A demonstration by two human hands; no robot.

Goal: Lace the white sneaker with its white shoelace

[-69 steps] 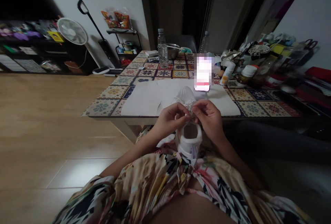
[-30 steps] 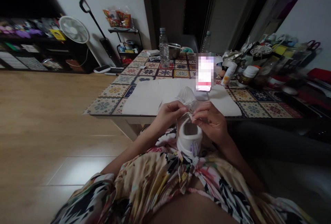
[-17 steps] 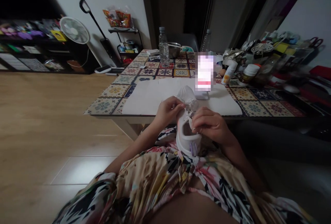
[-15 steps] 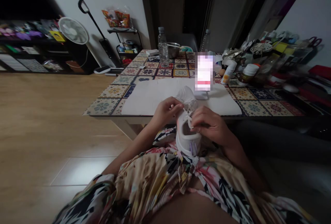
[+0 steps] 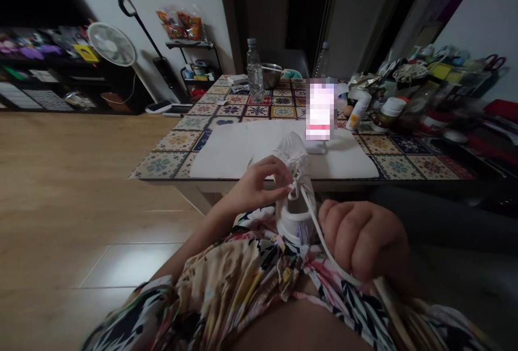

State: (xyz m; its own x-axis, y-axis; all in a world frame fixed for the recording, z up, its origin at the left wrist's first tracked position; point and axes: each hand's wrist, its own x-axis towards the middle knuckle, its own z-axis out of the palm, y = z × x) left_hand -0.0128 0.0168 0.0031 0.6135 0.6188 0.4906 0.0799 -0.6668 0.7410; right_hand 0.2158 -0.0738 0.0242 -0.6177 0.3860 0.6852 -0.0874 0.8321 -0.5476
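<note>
A white sneaker (image 5: 297, 221) rests on my lap, its toe pointing away and reaching the table edge, its heel with a purple tab near me. My left hand (image 5: 261, 183) is at the sneaker's left side, thumb and fingertips closing on the edge by the lacing. A white shoelace (image 5: 318, 227) runs taut from the lacing toward me on the right. My right hand (image 5: 364, 240) is a fist around this shoelace, lower right of the sneaker; its fingertips are hidden.
A white sheet (image 5: 226, 148) covers part of the patterned table (image 5: 157, 164). A phone with a blurred screen (image 5: 319, 113) stands on it. Behind are a plastic bottle (image 5: 254, 78) and a metal bowl (image 5: 270, 76). Jars (image 5: 388, 113) and clutter fill the right side.
My right hand has pulled back toward me and to the right, drawing a length of shoelace out of the lacing. My left hand has shifted slightly but stays by the lacing.
</note>
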